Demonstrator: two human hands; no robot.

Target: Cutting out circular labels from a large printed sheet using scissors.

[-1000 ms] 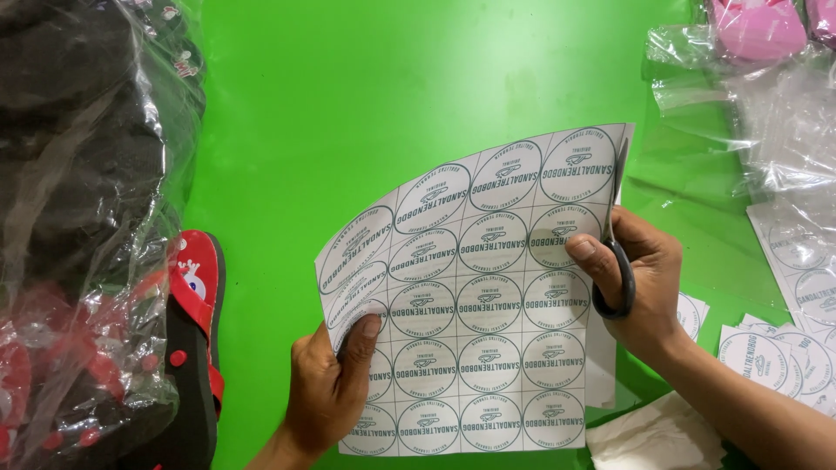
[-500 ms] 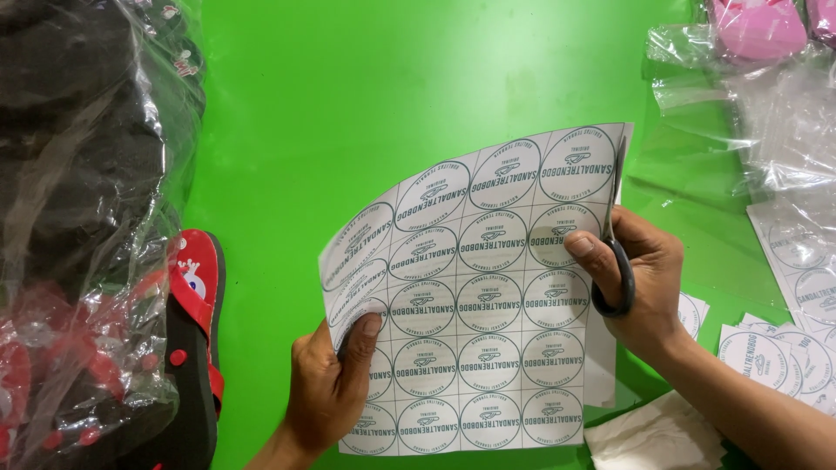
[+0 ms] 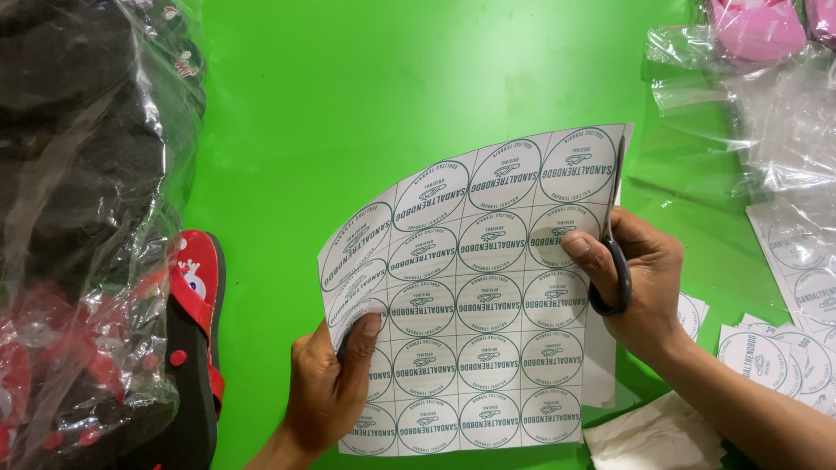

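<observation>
A person's left hand (image 3: 335, 387) pinches the lower left edge of a sheet of round labels (image 3: 475, 296) over a green table (image 3: 348, 87), while the right hand (image 3: 640, 283) grips black scissors (image 3: 614, 252) cutting its right edge; the curling sheet could skew the cut into a label

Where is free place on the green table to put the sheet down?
The bare green table lies above the sheet, between the bagged sandals at left and plastic bags at right. Lower right is crowded with cut labels.
</observation>
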